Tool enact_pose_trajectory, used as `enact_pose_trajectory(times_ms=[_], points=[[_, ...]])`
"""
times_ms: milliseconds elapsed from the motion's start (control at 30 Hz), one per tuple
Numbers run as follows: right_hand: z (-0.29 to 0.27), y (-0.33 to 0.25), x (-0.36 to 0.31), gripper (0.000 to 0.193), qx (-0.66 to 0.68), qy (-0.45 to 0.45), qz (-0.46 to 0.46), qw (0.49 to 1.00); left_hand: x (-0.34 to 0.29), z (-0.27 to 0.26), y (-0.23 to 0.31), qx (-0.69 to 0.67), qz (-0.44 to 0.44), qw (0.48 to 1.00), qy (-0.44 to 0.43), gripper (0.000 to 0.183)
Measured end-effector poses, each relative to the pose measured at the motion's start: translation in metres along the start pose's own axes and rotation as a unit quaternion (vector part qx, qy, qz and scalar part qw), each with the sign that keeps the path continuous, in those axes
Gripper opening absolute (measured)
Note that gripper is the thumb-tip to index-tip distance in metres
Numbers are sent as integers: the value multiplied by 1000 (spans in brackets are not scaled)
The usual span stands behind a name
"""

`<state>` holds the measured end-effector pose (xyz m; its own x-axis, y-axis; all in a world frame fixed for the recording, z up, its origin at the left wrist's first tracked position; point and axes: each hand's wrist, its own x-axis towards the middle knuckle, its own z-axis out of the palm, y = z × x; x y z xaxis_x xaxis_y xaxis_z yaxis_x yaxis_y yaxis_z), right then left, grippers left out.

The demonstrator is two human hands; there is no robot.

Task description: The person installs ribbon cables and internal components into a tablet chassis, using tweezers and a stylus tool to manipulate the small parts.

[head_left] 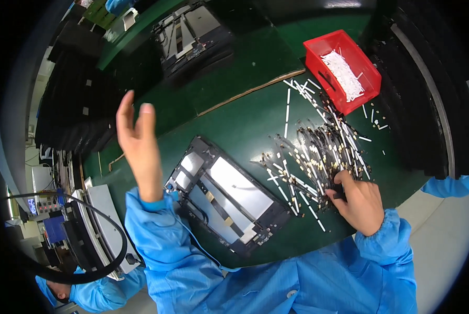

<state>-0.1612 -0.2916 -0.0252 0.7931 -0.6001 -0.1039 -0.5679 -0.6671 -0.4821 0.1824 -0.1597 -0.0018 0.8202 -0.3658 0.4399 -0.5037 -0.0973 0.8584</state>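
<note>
My left hand (140, 144) is raised over the green table, left of an opened tablet-like housing (239, 188). Its fingers are apart and hold nothing. The housing lies tilted on the table, with silvery plates, dark ribbon strips and a black frame. At the near edge of a loose heap of thin dark cables with white strips (318, 152), my right hand (361, 203) has thumb and fingers closed together. A small dark piece shows at those fingertips, too little of it to name.
A red bin (370, 78) of short white strips stands behind the heap. Across a wooden strip (250, 93) lies another opened housing (190, 36). Black stacks rise at left (72, 99) and right (428, 94). A cord (198, 242) runs from my left wrist. A person in blue (101, 290) is at lower left.
</note>
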Motion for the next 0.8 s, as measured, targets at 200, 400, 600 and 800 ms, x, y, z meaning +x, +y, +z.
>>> enact_pose_trajectory(times_ms=[200, 400, 600, 800], points=[[-6, -3, 4, 14, 46, -60, -3, 997, 28, 32, -43, 214, 131, 964, -85, 81], [-9, -4, -16, 12, 153, -64, 54, 985, 50, 46, -80, 26, 10, 995, -96, 57], [-13, -7, -29, 12, 246, -34, 74, 966, 47, 43, -79, 22, -6, 997, -77, 67], [-12, -34, -22, 7, 325, 102, 32, 940, 5, -6, 12, -54, -56, 987, -141, 47]])
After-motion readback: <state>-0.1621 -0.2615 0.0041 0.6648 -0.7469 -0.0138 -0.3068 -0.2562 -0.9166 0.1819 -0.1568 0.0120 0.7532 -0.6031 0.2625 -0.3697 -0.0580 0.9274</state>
